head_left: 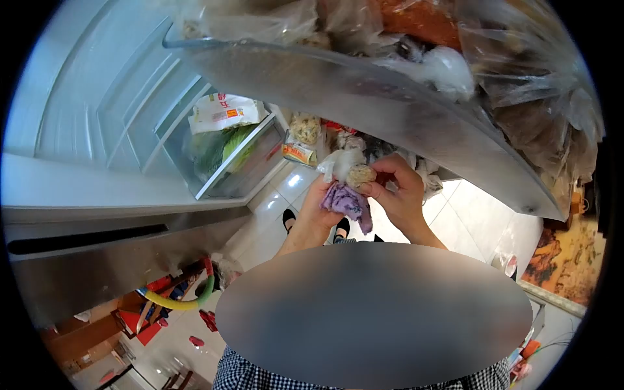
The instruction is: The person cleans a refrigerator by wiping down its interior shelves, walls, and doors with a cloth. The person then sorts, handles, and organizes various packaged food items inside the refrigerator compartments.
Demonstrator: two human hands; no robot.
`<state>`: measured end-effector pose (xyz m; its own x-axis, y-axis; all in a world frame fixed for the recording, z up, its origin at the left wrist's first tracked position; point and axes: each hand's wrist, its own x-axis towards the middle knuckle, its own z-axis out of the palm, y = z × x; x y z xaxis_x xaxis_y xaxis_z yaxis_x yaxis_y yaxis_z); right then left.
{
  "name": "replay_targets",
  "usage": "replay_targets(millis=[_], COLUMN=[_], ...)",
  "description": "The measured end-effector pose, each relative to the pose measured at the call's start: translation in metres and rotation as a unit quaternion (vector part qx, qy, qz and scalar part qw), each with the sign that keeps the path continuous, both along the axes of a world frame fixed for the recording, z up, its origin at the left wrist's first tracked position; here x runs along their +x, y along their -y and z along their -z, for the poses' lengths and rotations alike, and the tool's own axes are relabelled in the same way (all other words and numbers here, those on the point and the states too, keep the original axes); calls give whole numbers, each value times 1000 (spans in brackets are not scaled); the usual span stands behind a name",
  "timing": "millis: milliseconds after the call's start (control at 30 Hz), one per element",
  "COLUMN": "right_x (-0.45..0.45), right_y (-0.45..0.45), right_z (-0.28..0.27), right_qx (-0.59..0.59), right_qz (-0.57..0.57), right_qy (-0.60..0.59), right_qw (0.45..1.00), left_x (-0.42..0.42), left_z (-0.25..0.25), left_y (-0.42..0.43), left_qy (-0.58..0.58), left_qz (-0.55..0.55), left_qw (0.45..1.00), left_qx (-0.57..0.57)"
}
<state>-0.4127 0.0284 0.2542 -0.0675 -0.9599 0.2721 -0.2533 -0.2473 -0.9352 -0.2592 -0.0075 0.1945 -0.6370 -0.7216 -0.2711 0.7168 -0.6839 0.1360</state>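
Note:
My left hand (314,211) is closed around a crumpled purple cloth (346,199), which hangs down past its fingers. Just above the cloth is a small clear plastic bag (361,175) with a beige, lumpy content that I cannot make out. The thumb and fingers of my right hand (401,195) pinch this bag from the right side. White plastic (339,164) sticks up behind it, and I cannot tell whether it belongs to the same bag. Both hands are close together, in front of the open fridge.
A frosted shelf or drawer front (364,78) juts out above my hands, loaded with bagged food (422,26). The fridge door (78,130) stands open at left; its bin (224,159) holds leafy greens and a white packet (227,112). Below are more bagged items (304,129).

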Motion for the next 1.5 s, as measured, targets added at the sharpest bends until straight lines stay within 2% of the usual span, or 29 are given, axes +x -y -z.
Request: replay_targets(millis=[167,367,467,600,667,767,833,967,1067,1167,1267,1433,1500], right_x=[13,21,20,24,27,32,33,37,38,36,37,52,42], right_y=[-3,-10,-11,-13,-14,-14,-15,-17,-18,-18,-18,-15,-8], right_z=[-14,-21,-24,-31,-34,-36,-38,-40,-42,-42,-39,-46,-44], right_qx=[-24,2,38,87,110,128,139,137,142,119,65,33,16], right_qz=[-27,-71,-77,-69,-76,-90,-96,-104,-111,-139,-168,-120,-187], right_qy=[52,128,182,213,223,225,215,207,208,187,141,87,29], right_qw=[998,989,980,971,965,962,962,963,961,965,974,988,982], left_x=[7,22,25,46,56,63,55,54,56,57,59,58,57], left_z=[-21,-44,-69,-68,-72,-76,-97,-80,-70,-72,-71,-65,-64], left_y=[-16,-32,-33,-35,-39,-47,-54,-56,-52,-52,-55,-58,-59], left_qy=[11,-28,195,198,207,317,359,343,363,318,220,179,170], left_qz=[-45,-50,-113,-227,-179,-115,-63,-158,-171,-155,-115,-107,-98], left_qw=[999,997,973,937,929,888,894,875,854,890,955,972,978], left_qx=[26,-42,-44,-176,-247,-311,-260,-302,-331,-287,-162,-106,-73])
